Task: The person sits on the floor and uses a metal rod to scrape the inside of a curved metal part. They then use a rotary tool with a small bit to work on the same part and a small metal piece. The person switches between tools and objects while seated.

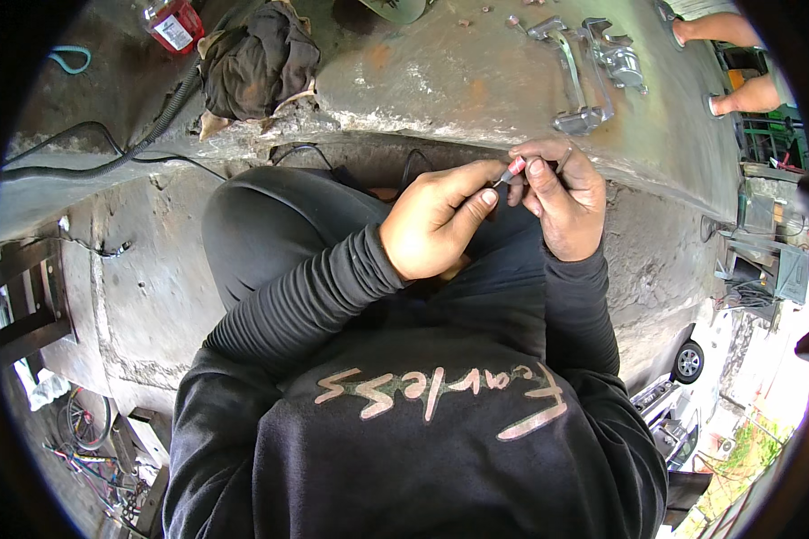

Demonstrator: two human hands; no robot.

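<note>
My left hand (pixel 440 216) and my right hand (pixel 568 199) meet in front of my lap, fingertips close together. Between them is a small red piece (pixel 516 167) with a dark narrow end, its exact kind too small to tell. The left thumb and fingers pinch the dark end, while my right thumb and fingers close around the red end. Beyond the hands, on the grey surface, lie a silver brake caliper (pixel 622 65) and a silver bracket (pixel 570 65). Several small reddish bits (pixel 486 9) are scattered near them.
A dark cloth (pixel 259 61) lies at the far left beside a bottle of red liquid (pixel 174 25). A ribbed black hose (pixel 153 135) and thin cables run along the left. Another person's legs (pixel 748 94) show at far right. A bicycle wheel (pixel 88 419) stands at lower left.
</note>
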